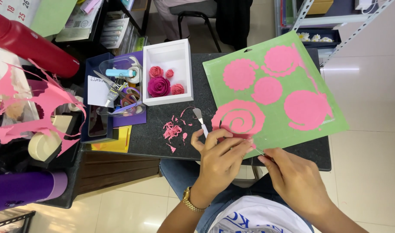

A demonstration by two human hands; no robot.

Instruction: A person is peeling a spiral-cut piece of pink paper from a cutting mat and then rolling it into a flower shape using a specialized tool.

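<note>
I'm looking down on a dark speckled table (171, 133) over a pale tiled floor, with a chair at the far side. A green cutting mat (292, 125) lies tilted on the table's right half, carrying pink paper shapes; the pink spiral (239, 118) sits at its near left corner. My left hand (221, 157) rests on that corner, fingers curled loosely around a white-handled spatula (201, 123) whose blade points away to the far left. My right hand (294, 174) is pinched closed on a thin tool whose tip runs left toward the spiral's near edge; I can't make out the tool clearly. The spiral lies just beyond both hands, nearer the left. Pink scraps (173, 131) lie left of the spatula, and a white box (169, 54) of paper roses stands farther off.
</note>
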